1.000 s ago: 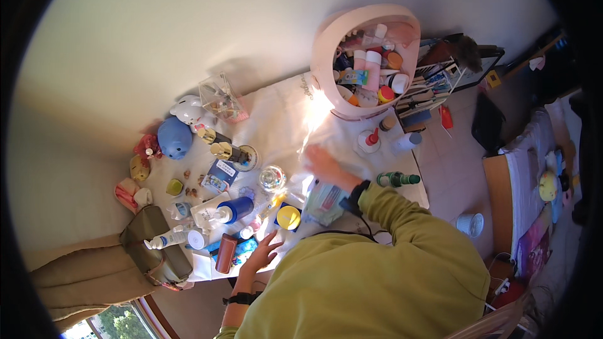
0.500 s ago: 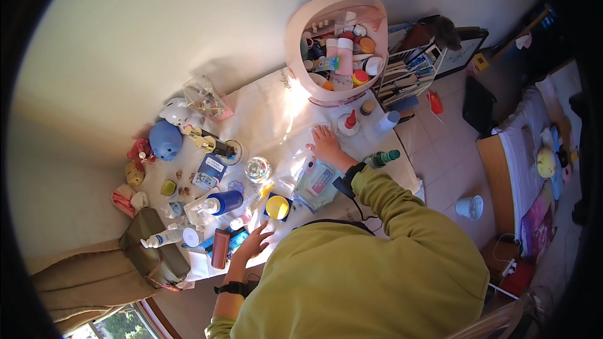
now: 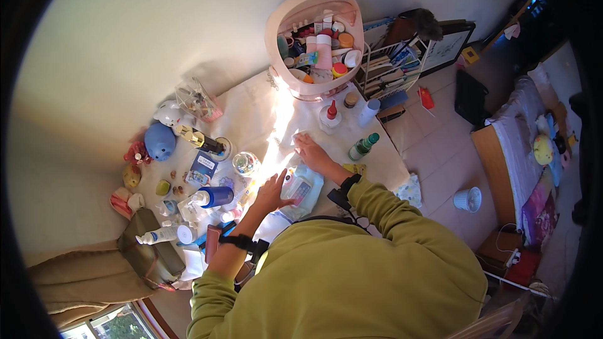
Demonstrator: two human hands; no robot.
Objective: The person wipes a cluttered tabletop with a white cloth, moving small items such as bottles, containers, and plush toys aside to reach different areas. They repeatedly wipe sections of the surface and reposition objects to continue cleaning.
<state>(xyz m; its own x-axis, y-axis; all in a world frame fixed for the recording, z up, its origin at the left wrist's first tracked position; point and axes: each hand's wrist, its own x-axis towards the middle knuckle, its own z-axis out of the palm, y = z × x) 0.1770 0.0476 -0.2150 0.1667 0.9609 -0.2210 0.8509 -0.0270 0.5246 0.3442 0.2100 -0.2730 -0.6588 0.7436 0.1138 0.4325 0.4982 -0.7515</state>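
"Dial centred on the view: what sits farthest left on the table (image 3: 251, 108)?"

"A blue rounded figure (image 3: 161, 142) at nine o'clock. Then a blue pump bottle (image 3: 218, 196) at eight and a clear round jar (image 3: 245, 164) near nine, closer in."

"And the left hand (image 3: 270, 194)?"

"At seven, by the left edge of the pale pack (image 3: 305, 188), thumb spread well away from the fingers."

"Where's that pack?"

"At six, lying on the table with its printed label up."

"The right hand (image 3: 312, 152)?"

"At the dial's hub, palm down, fingers stretched out low. I can't tell whether it grips anything."

"Beyond it?"

"A red-topped bottle (image 3: 331, 112) at one, then a green bottle (image 3: 362, 147) at three."
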